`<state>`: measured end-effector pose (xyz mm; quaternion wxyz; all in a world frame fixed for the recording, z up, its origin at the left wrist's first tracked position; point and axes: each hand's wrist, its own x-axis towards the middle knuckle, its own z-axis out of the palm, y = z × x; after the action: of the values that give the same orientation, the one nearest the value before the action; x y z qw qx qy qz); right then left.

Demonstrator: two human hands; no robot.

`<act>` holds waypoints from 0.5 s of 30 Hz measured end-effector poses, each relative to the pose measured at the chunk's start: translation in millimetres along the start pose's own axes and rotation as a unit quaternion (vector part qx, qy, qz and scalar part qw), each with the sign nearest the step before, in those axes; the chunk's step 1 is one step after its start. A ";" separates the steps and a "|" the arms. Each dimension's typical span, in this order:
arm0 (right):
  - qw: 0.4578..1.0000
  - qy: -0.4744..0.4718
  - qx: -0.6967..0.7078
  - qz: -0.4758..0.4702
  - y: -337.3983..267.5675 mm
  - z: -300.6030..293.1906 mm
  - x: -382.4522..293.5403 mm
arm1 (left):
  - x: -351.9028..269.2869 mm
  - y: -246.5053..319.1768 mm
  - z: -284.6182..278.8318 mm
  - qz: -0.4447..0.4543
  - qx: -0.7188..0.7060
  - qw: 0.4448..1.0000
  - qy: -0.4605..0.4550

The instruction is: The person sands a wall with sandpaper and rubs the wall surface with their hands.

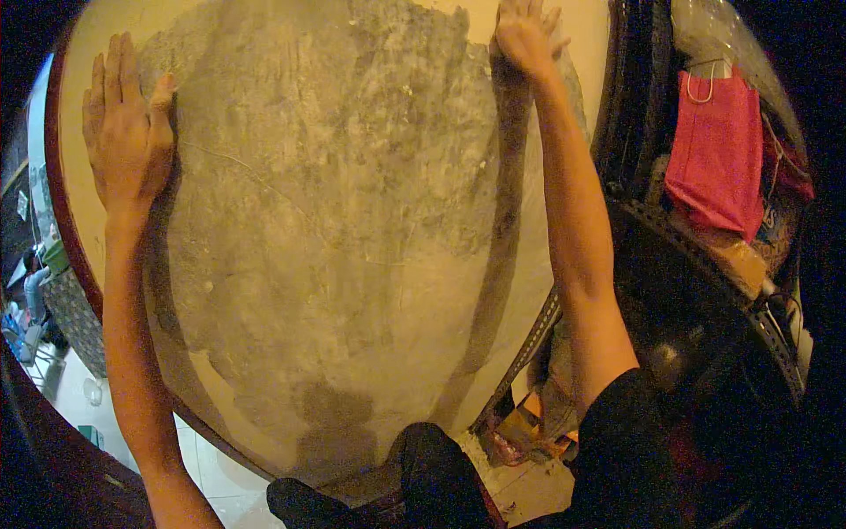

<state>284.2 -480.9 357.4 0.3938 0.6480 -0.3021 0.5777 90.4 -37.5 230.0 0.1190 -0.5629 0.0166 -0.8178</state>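
Observation:
A wall [330, 198] with a large patch of grey, uneven plaster and yellowish painted margins stands before me. My left hand [129, 125] lies palm down near the left edge of the patch, its fingers pointing up and the thumb apart. At the top of the picture, my right hand [529, 36] is spread on the wall by the patch's upper right edge, with its fingertips partly cut off by the frame. Neither hand holds anything. Both arms are stretched out and cast dark shadows on the plaster.
To the right, a red bag [717, 152] with a white handle sits by a perforated metal shelf frame [700, 251]. Beyond the dark red wall edge [56, 165] at left, a person [34, 284] appears small, near a tiled floor [225, 476]. Clutter [522, 430] lies low at right.

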 end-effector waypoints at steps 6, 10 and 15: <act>0.763 0.020 0.645 0.018 6.4 -80.1 -100.3 | -7.0 -13.9 -0.5 -0.002 0.013 1.000 0.010; 0.766 0.051 0.640 0.009 10.2 -85.8 -91.7 | -5.9 -14.5 -2.9 0.005 0.018 1.000 0.016; 0.795 0.157 0.580 0.080 -9.3 11.7 29.3 | 1.1 -22.7 23.4 0.031 0.072 0.994 0.081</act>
<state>302.4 -484.4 384.6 -0.0619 0.6285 0.1050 0.7682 107.7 -13.2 243.2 0.1827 -0.4843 -0.0149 -0.8555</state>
